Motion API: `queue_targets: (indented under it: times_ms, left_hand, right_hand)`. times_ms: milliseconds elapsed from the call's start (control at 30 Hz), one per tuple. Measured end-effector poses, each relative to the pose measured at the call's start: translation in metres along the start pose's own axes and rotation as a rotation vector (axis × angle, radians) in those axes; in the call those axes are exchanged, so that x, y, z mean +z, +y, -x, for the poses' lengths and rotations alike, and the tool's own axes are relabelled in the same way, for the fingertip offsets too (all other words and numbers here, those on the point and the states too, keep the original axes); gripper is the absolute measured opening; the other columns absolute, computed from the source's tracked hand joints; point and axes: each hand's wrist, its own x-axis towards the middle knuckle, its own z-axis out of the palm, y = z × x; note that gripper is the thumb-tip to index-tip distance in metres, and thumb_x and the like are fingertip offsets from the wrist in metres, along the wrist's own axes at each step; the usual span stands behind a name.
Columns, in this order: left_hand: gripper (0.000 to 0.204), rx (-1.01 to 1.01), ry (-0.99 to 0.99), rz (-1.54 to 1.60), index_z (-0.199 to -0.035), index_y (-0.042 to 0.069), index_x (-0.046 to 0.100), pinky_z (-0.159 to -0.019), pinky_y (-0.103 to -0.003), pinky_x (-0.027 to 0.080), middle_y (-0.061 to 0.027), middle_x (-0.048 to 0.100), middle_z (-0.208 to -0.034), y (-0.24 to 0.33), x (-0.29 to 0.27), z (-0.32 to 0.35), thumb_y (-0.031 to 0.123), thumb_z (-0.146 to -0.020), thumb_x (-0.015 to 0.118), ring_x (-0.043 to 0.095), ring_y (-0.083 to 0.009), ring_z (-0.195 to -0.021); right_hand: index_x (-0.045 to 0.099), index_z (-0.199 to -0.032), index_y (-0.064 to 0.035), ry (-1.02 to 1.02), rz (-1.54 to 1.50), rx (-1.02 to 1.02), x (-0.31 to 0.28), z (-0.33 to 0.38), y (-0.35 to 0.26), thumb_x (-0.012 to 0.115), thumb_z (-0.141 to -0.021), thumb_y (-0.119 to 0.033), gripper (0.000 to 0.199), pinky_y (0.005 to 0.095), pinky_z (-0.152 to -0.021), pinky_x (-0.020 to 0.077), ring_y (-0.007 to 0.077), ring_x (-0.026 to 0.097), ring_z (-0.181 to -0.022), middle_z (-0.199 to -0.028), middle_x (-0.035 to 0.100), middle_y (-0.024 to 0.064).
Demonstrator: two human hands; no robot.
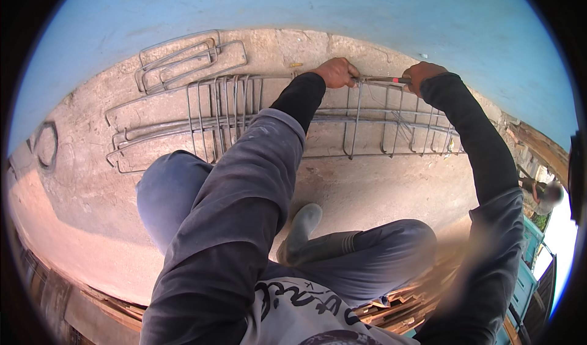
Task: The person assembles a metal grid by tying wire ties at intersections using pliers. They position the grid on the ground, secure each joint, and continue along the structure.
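On the ground in front of me lies a long reinforcing-steel cage (342, 120), made of lengthwise bars with rectangular stirrups around them. At its far bar, my left hand (337, 73) is closed, with thumb and fingers pinched on the bar beside a stirrup (356, 118). My right hand (423, 76) grips a slim hand tool (386, 79) with a red mark. The tool lies along the far bar and points toward my left fingers; its exact kind is unclear. Thin wires (400, 115) hang near it. My left forearm hides part of the cage.
Several loose stirrups (183, 60) lie beyond the cage at the left, near a blue wall (293, 5). Several more stirrups bunch at the cage's left part. My boot (302, 226) stands close on the near side. Wood pieces (397, 308) lie behind me. Another person (544, 195) is at far right.
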Motion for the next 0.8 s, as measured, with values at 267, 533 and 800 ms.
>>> queue_targets:
  times_ms: [267,533,800]
  left_hand:
    - [0.047,-0.016,-0.017,-0.021,-0.12,0.008,0.071,-0.101,-0.038,0.045,-0.0216,0.067,-0.121,-0.004,-0.001,0.001,0.031,-0.079,0.078,0.061,-0.0368,-0.115]
    - [0.045,0.038,-0.027,-0.103,-0.12,0.013,0.072,-0.101,-0.037,0.046,-0.0191,0.068,-0.121,-0.005,0.008,-0.017,0.029,-0.079,0.079,0.062,-0.0331,-0.113]
    - [0.043,-0.098,0.009,0.005,-0.118,0.014,0.073,-0.098,-0.037,0.048,-0.0191,0.068,-0.119,-0.007,0.009,-0.007,0.028,-0.079,0.08,0.064,-0.0323,-0.11]
  right_hand:
    - [0.073,-0.096,-0.0028,-0.364,-0.308,0.141,-0.074,-0.004,-0.005,0.066,-0.09,-0.051,0.049,0.0377,-0.06,0.0529,0.0182,0.066,-0.06,-0.067,0.067,0.0047]
    - [0.075,-0.096,-0.0079,-0.52,-0.583,0.221,-0.093,0.002,0.007,0.056,-0.096,-0.053,0.049,0.0349,-0.053,0.0521,0.0194,0.062,-0.051,-0.068,0.069,0.0116]
    - [0.066,-0.123,-0.0128,-0.618,-1.053,0.251,-0.043,0.014,0.006,0.057,-0.098,-0.043,0.039,0.0349,-0.048,0.0488,0.0193,0.057,-0.048,-0.064,0.062,0.0101]
